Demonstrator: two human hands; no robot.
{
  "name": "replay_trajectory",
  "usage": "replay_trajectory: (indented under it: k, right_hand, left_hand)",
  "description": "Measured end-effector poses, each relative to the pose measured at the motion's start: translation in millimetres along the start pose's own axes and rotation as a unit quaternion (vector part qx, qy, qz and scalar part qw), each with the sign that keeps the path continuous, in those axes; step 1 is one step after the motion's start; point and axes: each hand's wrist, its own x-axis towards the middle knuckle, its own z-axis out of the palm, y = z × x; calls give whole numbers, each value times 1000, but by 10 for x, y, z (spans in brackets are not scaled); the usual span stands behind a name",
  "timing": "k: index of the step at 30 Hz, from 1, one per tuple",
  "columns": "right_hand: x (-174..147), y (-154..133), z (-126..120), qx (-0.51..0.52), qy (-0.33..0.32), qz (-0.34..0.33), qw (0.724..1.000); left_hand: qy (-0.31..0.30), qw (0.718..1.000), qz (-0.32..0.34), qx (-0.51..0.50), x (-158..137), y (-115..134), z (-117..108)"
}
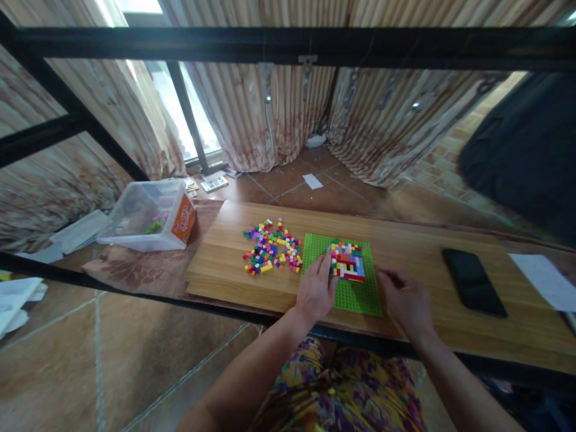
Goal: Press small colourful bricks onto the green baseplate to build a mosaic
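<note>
A multicoloured block of toy building bricks [347,261] stands on a green studded baseplate [360,303], with a recess showing in its top. My left hand [315,289] lies against the left side of this block, its fingers stretched out and its thumb near the front left corner. Just off the right edge of the baseplate, my right hand [408,300] is closed over the table, fingertips curled together. Whether a brick is between those fingertips is hidden. Left of the baseplate lies a spread of loose small bricks [265,247] in many colours.
The wooden board [216,264] carries the bricks and, at right, a black phone [474,282] and a white paper [546,279]. A clear plastic box [144,225] with an orange label stands at far left. A dark metal bar [288,45] crosses in front, before curtains [252,120].
</note>
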Motion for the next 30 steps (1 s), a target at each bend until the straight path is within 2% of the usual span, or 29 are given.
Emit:
replay_trajectory:
  k: [4,8,16,30]
  right_hand:
    - [-129,289,144,-24,25,-82,996]
    - [-185,349,262,-21,62,-148,987]
    - [-175,302,326,21,64,-144,987]
    - [-158,359,352,35,71,-155,985]
  left_hand:
    - [2,1000,-9,20,-1,-40,16]
    - [13,999,-11,44,-3,-74,14]
    - [43,998,5,50,9,-108,-40]
    - [54,998,-9,43,24,-119,-22]
